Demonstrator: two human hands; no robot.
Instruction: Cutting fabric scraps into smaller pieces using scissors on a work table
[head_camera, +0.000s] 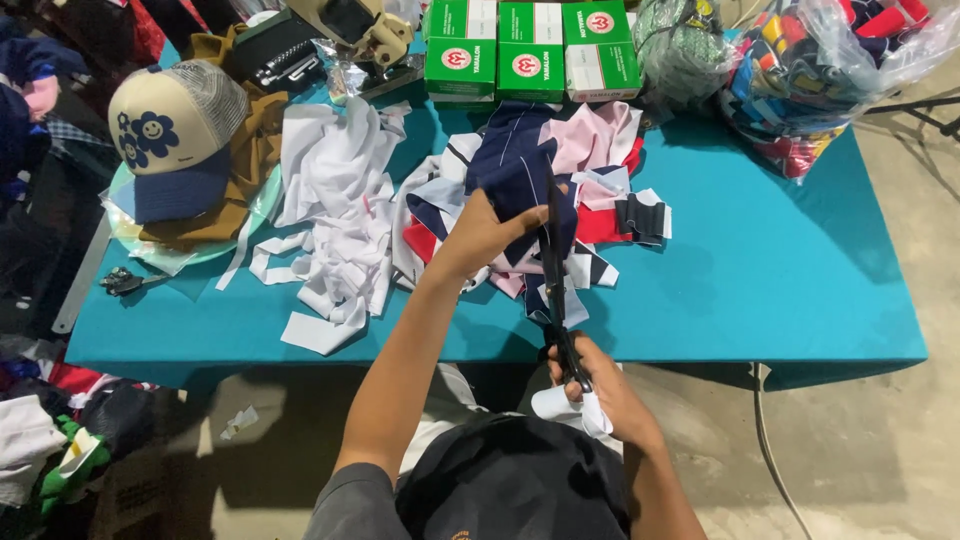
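My left hand (482, 232) grips a navy fabric piece (516, 165) and holds it up over the teal table (780, 270). My right hand (600, 385) is shut on the handles of long black scissors (553, 265), whose blades point away from me and run up along the navy piece's right edge. A white bandage wraps one finger of the right hand. Under the hands lies a heap of pink, red, navy and white fabric scraps (600, 215).
White fabric strips (335, 215) lie left of centre. A beige and navy cap (175, 135) sits on brown cloth at far left. Green and white boxes (530, 50) line the back edge. A clear bag of coloured fabric (820, 70) stands back right. Small snips (122, 282) lie at the left edge.
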